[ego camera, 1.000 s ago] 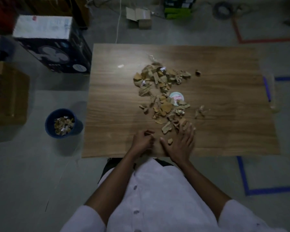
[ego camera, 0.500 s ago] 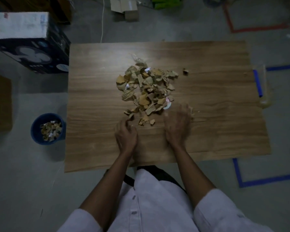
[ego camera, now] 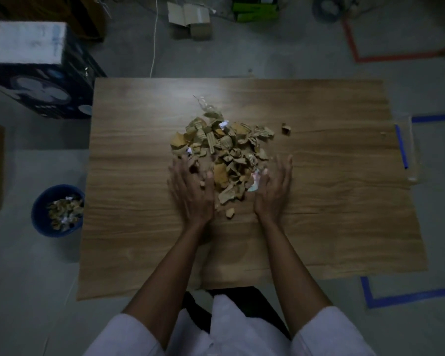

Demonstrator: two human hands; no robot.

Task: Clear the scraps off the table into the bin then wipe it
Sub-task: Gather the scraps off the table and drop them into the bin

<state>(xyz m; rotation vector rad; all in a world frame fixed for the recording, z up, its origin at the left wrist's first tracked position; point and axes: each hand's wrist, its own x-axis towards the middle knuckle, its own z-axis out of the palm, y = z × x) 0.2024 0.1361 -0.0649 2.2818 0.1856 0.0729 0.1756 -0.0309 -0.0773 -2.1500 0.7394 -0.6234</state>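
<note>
A heap of brown cardboard scraps (ego camera: 224, 147) with a few white paper bits lies in the middle of the wooden table (ego camera: 332, 201). My left hand (ego camera: 190, 188) lies flat against the heap's near left side, fingers straight. My right hand (ego camera: 274, 188) lies flat against its near right side, fingers straight. A loose scrap (ego camera: 229, 212) sits between my wrists, and one small piece (ego camera: 286, 129) lies apart to the heap's right. The blue bin (ego camera: 43, 217) stands on the floor left of the table, holding several scraps.
A dark printed box (ego camera: 36, 80) stands at the table's far left corner. A clear container with a blue pen (ego camera: 406, 147) sits at the right edge. Cardboard boxes (ego camera: 190, 19) and cables lie on the floor behind; blue tape (ego camera: 409, 295) marks the floor at right.
Both hands moved forward from the table's near edge to either side of the heap, pushing the spread-out scraps into a tighter pile.
</note>
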